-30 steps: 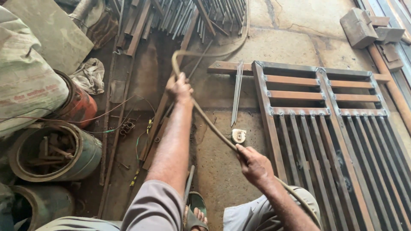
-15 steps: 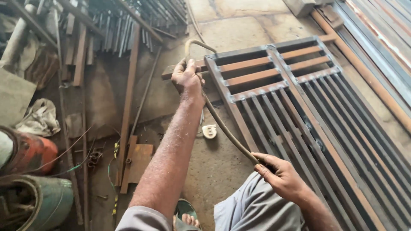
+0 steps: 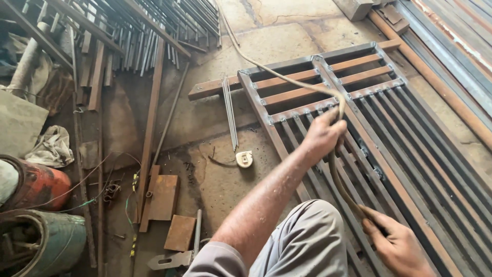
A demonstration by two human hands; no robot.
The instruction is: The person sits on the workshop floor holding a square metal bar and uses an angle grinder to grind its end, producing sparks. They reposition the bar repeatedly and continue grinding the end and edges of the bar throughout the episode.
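Note:
My left hand (image 3: 324, 134) is raised over a welded steel grille (image 3: 410, 128) and grips a thick tan cable (image 3: 287, 79) that loops above it. The cable runs from the far floor, curves over my left hand and drops down to my right hand (image 3: 397, 243), which also grips it at the lower right. The grille lies flat on the concrete floor, its crossbars at the far end and long vertical bars toward me. My grey-trousered knee (image 3: 307, 241) sits between my arms.
A small tape measure (image 3: 244, 159) and a bundle of thin welding rods (image 3: 229, 110) lie left of the grille. Steel strips and bars (image 3: 128, 31) are piled at upper left. Red and green drums (image 3: 36, 215) stand at left. Rusty plates (image 3: 164, 197) lie on the floor.
My left hand has swung to the right with the cable, from beyond the grille's corner to above its bars. The view has shifted too. My right hand stays low on the cable.

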